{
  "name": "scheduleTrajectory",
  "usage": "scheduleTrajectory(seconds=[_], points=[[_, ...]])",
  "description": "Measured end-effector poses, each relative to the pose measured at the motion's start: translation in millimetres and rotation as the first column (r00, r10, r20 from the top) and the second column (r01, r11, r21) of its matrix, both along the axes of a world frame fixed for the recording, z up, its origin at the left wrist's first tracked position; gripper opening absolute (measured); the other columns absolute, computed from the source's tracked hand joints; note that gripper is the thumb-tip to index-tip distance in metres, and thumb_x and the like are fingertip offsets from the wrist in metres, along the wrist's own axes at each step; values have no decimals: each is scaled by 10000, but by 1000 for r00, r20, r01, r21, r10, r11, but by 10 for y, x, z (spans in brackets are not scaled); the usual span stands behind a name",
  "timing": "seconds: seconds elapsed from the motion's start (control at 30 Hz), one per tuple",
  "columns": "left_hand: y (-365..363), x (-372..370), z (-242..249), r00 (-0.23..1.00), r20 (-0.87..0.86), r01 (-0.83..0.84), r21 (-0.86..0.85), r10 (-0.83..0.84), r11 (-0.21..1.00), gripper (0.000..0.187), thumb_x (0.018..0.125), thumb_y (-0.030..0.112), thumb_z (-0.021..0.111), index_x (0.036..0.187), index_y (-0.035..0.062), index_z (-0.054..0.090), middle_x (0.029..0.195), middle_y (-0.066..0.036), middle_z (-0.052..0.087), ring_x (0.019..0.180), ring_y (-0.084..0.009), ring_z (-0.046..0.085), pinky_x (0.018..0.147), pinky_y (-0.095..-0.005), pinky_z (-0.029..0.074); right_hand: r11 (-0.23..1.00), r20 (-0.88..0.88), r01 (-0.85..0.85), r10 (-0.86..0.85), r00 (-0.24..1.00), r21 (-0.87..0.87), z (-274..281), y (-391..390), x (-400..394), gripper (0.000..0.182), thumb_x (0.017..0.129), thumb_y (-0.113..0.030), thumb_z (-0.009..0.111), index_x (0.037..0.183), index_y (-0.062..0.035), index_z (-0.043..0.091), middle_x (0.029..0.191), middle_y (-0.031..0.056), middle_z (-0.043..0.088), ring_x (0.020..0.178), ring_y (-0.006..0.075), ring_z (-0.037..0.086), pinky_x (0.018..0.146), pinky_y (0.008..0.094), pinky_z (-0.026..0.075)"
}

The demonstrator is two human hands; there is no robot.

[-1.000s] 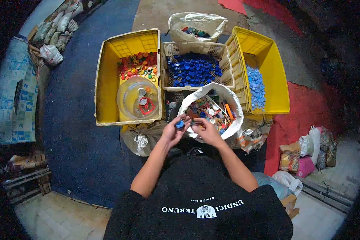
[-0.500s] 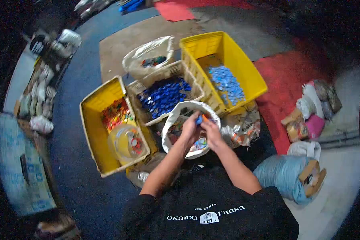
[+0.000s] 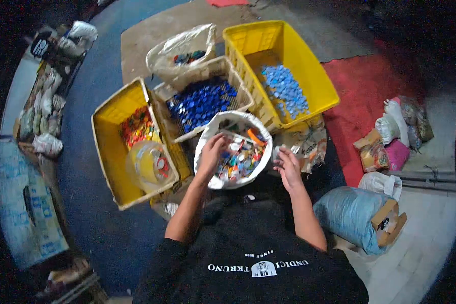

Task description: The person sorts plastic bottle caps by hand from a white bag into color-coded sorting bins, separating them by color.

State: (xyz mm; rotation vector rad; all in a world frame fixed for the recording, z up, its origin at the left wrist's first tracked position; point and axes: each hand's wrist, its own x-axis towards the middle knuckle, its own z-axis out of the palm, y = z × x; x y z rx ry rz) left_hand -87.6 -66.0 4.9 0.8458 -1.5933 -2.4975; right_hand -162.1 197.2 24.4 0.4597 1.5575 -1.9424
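A round white sack [image 3: 205, 175] with a rolled rim stands in front of me, filled with mixed bottle caps [image 3: 243, 159] of many colours. An orange piece [image 3: 256, 137] lies at its far right side, with a bit of blue beside it. My left hand [image 3: 213, 151] reaches over the sack's left rim, fingers loosely bent and apart above the caps. Just outside the right rim, my right hand [image 3: 289, 168] is raised with its fingers spread, close to some whitish plastic at the fingertips.
Around the sack stand a yellow crate [image 3: 106, 147] with red and yellow caps and a clear tub [image 3: 142, 162], a pale crate [image 3: 245, 96] of dark blue caps, a yellow crate [image 3: 319, 76] of light blue caps and another white sack [image 3: 157, 58]. A blue bundle [image 3: 347, 215] lies right.
My hands were together over the sack, holding blue and orange pieces; they have parted left and right. The orange piece now lies in the sack. The view has shifted slightly.
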Motion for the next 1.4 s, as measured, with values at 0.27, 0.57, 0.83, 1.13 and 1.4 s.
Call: scheduleTrajectory(seconds=[0.27,0.57,0.83,1.13,1.4], points=[[339,1176,-111,732,534,655,-722,-422,223,544,848,349,612,1331,134,482,1180,-137,619,1060,-311,598,1011,-536,296,663,-474,-611,744,471,433,-255,-960,124,240,876,-165,594,1049,0,607,979,96,656,861,170,624,769,298,505],[436,1245,-180,607,683,718,-691,-407,-88,283,847,128,494,1081,208,632,1003,-14,646,1042,-216,590,1025,-487,325,-183,78,-582,976,-201,792,-1153,-1555,267,422,788,-251,625,1176,-87,605,1138,162,626,1056,337,596,926,403,467],[439,1381,-278,674,586,658,-753,-450,6,230,842,125,496,976,175,677,955,-46,660,992,-235,613,1013,-455,353,-45,4,-351,993,-117,935,-1097,-1302,422,334,723,-279,665,1024,-134,677,935,119,617,907,317,621,784,440,499],[227,1113,-69,442,702,814,-575,-558,-78,244,842,241,518,1024,142,648,930,-103,678,905,-300,640,871,-429,432,357,-161,-595,920,358,720,-804,-1133,-129,250,749,-208,717,956,-67,702,968,202,670,903,324,655,823,382,495],[90,621,-744,783,480,622,-595,-396,510,404,898,374,439,1093,54,589,992,-230,644,930,-375,623,803,-463,485,549,-81,-779,829,553,303,-723,-1025,-94,222,780,-144,699,975,-42,666,826,47,654,743,119,594,686,288,482]])
